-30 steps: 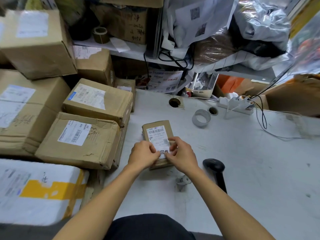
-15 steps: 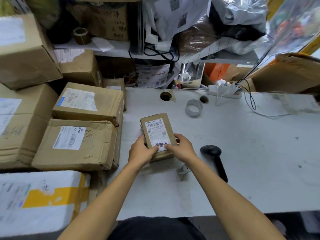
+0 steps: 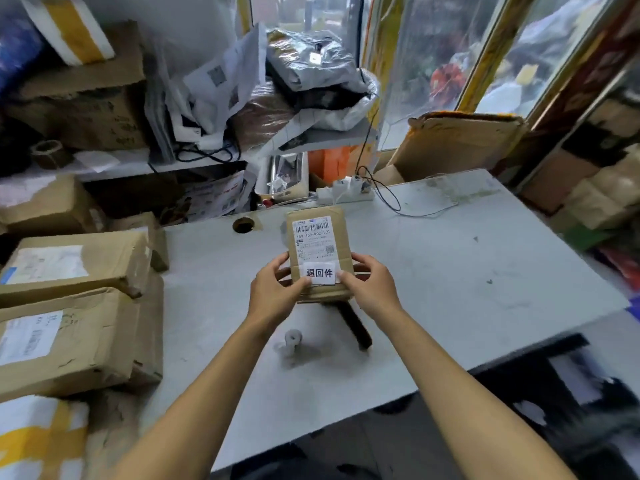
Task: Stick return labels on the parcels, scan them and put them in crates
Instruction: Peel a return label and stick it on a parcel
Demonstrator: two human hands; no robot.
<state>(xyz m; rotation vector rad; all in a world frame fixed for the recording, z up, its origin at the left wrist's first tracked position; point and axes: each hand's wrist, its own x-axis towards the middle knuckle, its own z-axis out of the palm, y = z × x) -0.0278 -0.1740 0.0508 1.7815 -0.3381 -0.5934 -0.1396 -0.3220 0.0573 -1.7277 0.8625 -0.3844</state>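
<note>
Hands (image 3: 277, 289) grip parcel (image 3: 320, 251) edges above table (image 3: 485, 271).

My corner by the window, daylight coming in.

I stand at a grey worktable (image 3: 450, 271) with a round cable hole (image 3: 243, 225) near its far edge. Behind it a white shelf (image 3: 214, 161) runs along a pale wall (image 3: 194, 26). To my right, tall windows (image 3: 433, 64) with yellow frames (image 3: 491, 53) let in soft, hazy light. The floor (image 3: 398, 445) below the table's near edge is dark.
</note>
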